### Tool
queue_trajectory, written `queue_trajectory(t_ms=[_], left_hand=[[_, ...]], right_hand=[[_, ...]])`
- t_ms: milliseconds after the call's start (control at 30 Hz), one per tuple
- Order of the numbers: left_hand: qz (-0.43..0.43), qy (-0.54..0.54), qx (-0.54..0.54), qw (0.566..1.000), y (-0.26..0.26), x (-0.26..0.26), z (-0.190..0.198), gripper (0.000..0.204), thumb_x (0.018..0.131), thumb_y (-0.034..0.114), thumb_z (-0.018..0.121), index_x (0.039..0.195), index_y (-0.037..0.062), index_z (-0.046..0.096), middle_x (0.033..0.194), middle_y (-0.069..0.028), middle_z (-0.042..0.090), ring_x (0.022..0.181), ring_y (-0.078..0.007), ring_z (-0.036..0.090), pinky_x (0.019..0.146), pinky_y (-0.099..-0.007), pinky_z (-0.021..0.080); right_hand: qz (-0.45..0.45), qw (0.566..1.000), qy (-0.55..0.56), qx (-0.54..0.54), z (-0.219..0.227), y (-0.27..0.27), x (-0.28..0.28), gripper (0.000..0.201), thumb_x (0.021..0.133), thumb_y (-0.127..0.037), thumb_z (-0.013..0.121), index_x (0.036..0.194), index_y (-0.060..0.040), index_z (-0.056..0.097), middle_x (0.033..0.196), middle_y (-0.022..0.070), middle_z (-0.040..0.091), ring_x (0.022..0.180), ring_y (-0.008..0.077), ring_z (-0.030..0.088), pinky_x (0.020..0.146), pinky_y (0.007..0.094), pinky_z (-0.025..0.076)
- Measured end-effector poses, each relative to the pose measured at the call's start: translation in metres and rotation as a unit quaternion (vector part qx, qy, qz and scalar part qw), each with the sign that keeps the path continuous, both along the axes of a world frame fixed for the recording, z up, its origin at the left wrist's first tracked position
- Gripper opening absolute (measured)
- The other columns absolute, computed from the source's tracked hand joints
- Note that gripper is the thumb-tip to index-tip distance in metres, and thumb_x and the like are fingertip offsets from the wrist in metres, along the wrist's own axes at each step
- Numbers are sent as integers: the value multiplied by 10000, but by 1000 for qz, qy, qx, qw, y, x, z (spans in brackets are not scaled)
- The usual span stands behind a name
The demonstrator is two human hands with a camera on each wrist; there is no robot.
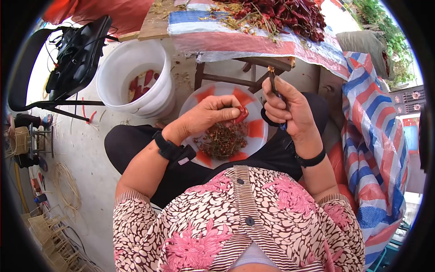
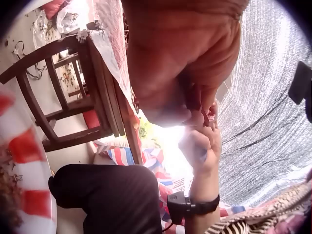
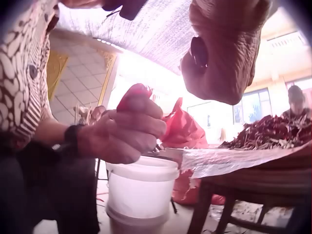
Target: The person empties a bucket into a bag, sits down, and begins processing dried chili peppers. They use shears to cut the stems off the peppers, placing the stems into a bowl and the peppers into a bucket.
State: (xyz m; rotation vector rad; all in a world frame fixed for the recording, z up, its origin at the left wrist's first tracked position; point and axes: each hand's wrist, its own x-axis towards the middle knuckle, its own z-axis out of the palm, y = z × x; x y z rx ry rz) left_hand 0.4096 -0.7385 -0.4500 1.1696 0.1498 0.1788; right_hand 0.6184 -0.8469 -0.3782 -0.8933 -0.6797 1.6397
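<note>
My left hand [image 1: 206, 115] pinches a red chili pepper [image 1: 242, 114] between thumb and fingers. Beside it on the right, my raised right hand [image 1: 290, 102] grips a slim dark tool [image 1: 272, 80] that points upward. Yellowish bits cling to the tool's tip, and most of its length is hidden by the fingers. Both hands are above a red-and-white basin [image 1: 257, 128] between the legs, which holds a heap of stems and scraps [image 1: 222, 143]. In the right wrist view the pepper [image 3: 134, 97] stands out of the left fist.
A white bucket [image 1: 106, 79] with several red pepper pieces stands at the left, near a black chair [image 1: 84, 50]. Ahead is a table under striped plastic sheeting [image 1: 253, 45], bearing a pile of dried chilies [image 1: 290, 16]. More striped sheeting [image 1: 371, 149] hangs at the right.
</note>
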Motion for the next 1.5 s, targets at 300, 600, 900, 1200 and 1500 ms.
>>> queue_trajectory(t_ms=[300,600,900,1200,1500], left_hand=[[19,-11,26,999,11,-6,-4,126,969,204,569,976,83,603,910,27,609,832,-61,539,760,-215,431],[476,164,265,822,94,-57,-6,214,933,172,571,1104,51,613,954,-59,659,740,-148,597,711,-277,484],[560,321,444,622,114,-77,-31,550,804,134,633,1322,47,466,1224,-226,544,1099,-347,557,939,-406,443],[543,200,413,704,89,-38,-29,476,836,-1,580,1299,13,469,1149,-185,563,820,-218,614,788,-343,505],[464,89,397,787,67,-9,-24,396,853,-54,562,1241,5,509,985,-116,634,760,-171,599,707,-284,500]], right_hand=[[89,954,-277,-76,-24,-25,-12,242,968,-299,570,980,-58,566,673,-75,424,550,12,357,494,170,289],[33,785,-617,-50,-51,-29,-18,396,858,-297,648,1139,-82,469,795,149,601,788,335,616,725,405,453],[96,725,-681,31,-60,-31,-24,294,899,-250,576,1175,-217,480,945,126,626,917,328,625,755,438,479],[116,732,-671,-22,-32,-20,-4,559,849,-305,620,1358,-233,399,993,180,655,951,388,629,805,470,483],[-264,529,-805,-54,-20,110,145,310,857,-330,627,1100,-137,615,998,147,682,949,344,646,803,440,492]])
